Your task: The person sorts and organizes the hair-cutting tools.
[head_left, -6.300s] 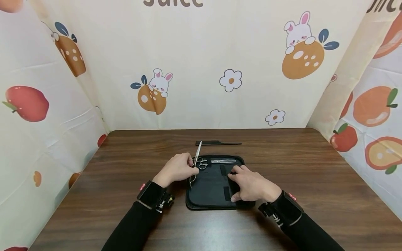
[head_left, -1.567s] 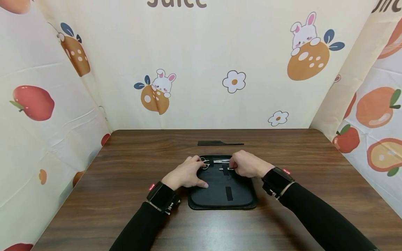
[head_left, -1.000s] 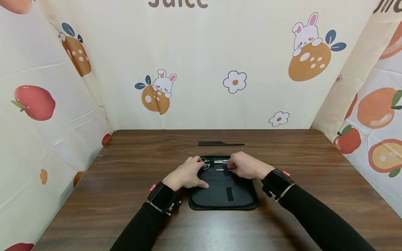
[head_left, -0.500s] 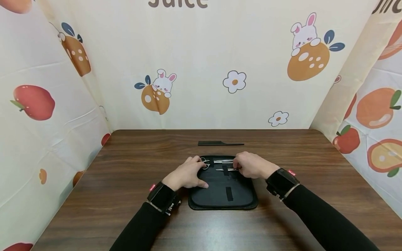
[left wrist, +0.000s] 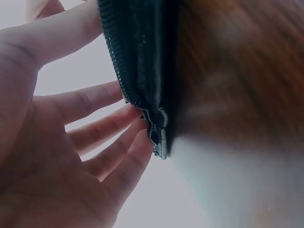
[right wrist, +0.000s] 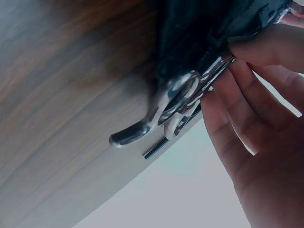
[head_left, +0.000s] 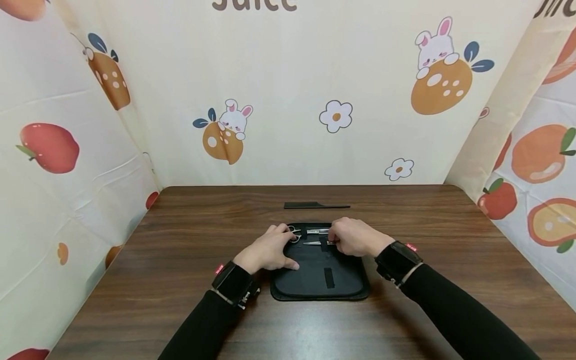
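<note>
A black zippered case (head_left: 306,280) lies on the table under both hands. My left hand (head_left: 265,250) rests on its left edge, fingers spread; in the left wrist view these fingers (left wrist: 90,102) touch the zippered rim. My right hand (head_left: 355,236) pinches a pair of silver scissors, whose blade (head_left: 310,243) points left by a black elastic strap. The right wrist view shows the scissors' finger rings and curved finger rest (right wrist: 130,134) below the fingertips. A second pair of scissors (head_left: 317,231) lies in the case above, its rings to the left, partly hidden by both hands.
A black comb (head_left: 301,205) lies on the wooden table (head_left: 202,210) behind the case. Another black strap (head_left: 329,278) sits lower on the case. Printed cloth (head_left: 288,150) hangs behind the table and at both sides.
The scissors have passed from my left hand to my right, and their blade has moved left past the strap. My left hand has settled on the case's edge. My right hand has shifted slightly right, then left.
</note>
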A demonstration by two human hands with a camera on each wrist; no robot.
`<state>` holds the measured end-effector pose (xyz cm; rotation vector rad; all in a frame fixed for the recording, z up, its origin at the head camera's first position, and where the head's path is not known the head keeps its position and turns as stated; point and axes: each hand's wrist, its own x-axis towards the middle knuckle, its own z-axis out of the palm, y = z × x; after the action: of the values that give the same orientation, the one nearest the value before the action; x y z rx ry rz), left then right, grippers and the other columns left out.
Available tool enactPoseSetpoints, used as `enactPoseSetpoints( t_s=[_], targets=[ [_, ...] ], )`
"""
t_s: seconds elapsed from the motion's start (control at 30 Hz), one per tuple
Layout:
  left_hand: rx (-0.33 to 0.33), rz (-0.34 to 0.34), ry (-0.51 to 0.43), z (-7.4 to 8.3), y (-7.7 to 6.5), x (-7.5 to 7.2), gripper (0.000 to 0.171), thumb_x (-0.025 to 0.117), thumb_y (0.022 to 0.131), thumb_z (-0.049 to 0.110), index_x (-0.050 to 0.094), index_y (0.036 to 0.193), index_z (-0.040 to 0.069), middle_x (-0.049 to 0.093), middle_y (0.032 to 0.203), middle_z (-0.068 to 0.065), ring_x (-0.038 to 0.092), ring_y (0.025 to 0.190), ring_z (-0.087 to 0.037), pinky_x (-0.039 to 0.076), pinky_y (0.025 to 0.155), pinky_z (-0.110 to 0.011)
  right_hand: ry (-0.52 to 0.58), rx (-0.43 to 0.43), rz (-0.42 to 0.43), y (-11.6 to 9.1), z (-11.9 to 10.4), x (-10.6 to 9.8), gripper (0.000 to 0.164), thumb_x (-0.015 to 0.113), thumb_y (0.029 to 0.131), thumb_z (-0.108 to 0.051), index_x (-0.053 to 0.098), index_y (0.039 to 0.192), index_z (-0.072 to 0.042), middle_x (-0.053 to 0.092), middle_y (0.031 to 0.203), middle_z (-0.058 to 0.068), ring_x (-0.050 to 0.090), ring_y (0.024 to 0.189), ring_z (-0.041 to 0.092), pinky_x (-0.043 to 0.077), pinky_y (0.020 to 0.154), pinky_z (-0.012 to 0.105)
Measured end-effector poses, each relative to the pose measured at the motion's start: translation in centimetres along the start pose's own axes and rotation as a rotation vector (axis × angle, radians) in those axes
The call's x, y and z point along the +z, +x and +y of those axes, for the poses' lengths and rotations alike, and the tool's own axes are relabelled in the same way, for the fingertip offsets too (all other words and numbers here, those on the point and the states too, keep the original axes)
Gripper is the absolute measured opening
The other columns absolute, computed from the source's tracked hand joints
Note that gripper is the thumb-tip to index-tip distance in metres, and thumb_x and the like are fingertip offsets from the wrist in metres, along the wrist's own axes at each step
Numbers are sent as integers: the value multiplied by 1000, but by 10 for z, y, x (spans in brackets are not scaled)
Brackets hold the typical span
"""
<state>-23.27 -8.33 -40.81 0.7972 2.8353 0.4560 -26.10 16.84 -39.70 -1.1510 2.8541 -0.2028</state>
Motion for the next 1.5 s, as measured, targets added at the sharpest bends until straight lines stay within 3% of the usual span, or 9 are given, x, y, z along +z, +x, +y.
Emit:
enactPoseSetpoints(
  t_s=[0.4, 0.83, 1.5],
  targets=[
    [7, 0, 15, 0, 1, 0, 67, 72, 72, 48, 51, 126, 14, 41, 120, -1, 33, 112, -20, 37, 90, -33, 73, -8, 34, 6, 1, 4, 15, 60, 78, -4, 67, 88, -14, 58, 83, -5, 51, 73, 7, 48, 67, 29],
    [10, 6, 5, -1, 1, 0, 67, 72, 73, 48, 51, 126, 14, 42, 120, -1, 33, 112, -20, 38, 89, -33, 42, 33, -38, -9, 14, -7, 18, 67, 77, -9, 65, 93, -17, 51, 89, -3, 50, 80, 12, 46, 68, 36],
    [5, 4, -2, 1, 0, 0, 67, 73, 72, 46, 52, 126, 13, 42, 120, -1, 34, 110, -19, 39, 88, -34, 73, -39, 9, -8, 12, -3, 18, 68, 78, -8, 69, 93, -15, 54, 88, -5, 54, 81, 11, 48, 70, 31]
  ],
)
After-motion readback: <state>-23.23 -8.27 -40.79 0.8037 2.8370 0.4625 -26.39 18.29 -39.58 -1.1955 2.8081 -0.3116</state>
